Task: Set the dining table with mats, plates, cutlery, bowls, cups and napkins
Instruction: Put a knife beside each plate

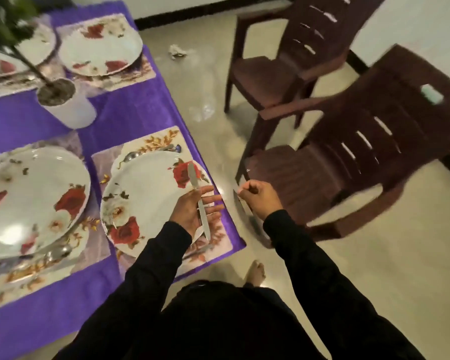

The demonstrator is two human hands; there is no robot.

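A: Left hand (192, 213) is palm-up over the near plate (151, 201); a table knife (199, 203) lies across the palm, blade end pointing away over the red rose print, handle end running back past the heel of the hand; the fingers (213, 198) are fairly straight and spread, cradling more than gripping.

B: And the right hand (259, 197) sits off past the tabletop (130, 113) edge, over the floor (374, 268); its fingers are curled tight, pinching a second knife (240, 206) near the top so it slants down below the knuckles; motion blur smears it.

A: Under the left fingers, that plate rests on a floral mat (164, 141); a spoon (133, 155) peeks out at the plate's far rim, beyond the fingertips.

B: Left of those fingers, another rose plate (34, 193) on its own mat, with cutlery (57, 252) at its near edge; I cannot tell which pieces.

A: Well beyond the fingers, a white pot (70, 110) with a plant, then two more plates (99, 45) on mats; purple cloth under everything.

B: Right of the right fingers, two brown plastic chairs (374, 141); a bare foot (256, 272) on the floor below the hands.
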